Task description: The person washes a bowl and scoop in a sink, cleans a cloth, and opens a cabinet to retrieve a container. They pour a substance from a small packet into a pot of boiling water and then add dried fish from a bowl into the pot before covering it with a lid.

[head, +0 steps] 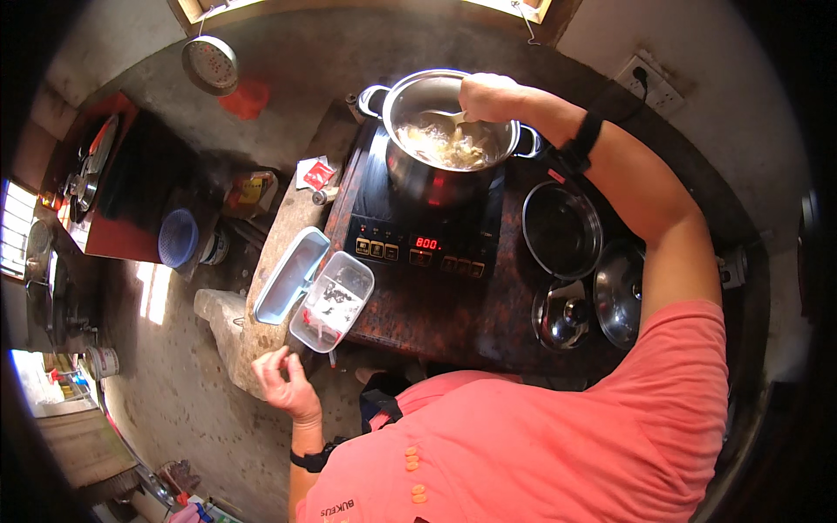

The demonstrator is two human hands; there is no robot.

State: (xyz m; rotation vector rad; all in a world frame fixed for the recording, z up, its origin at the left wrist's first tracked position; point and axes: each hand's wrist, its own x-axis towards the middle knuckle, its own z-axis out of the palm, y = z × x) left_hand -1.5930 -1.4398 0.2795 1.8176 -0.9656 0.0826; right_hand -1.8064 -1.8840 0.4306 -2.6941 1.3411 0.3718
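Note:
My right hand (490, 98) grips a spoon (441, 118) over the far side of a stainless-steel pot (418, 82). The spoon's head dips inside the pot, where pale pieces of food (458, 147) sit in bubbling liquid. The pot has two side handles and stands on a black induction cooker (392, 219) with a lit red display. Low at the left, my left hand (284, 386) is raised with its fingers loosely curled and apart, nothing visible in it. It is nearest to a clear plastic container (333, 301) holding dark and red bits in compartments.
Beside that container lies a blue-rimmed plastic lid or tray (292, 278) on a stone ledge (267, 337). Seasoning packets (317, 173) are farther up. At right are a metal basin (562, 229) and pot lids (561, 314). A perforated ladle (210, 65) hangs near the window.

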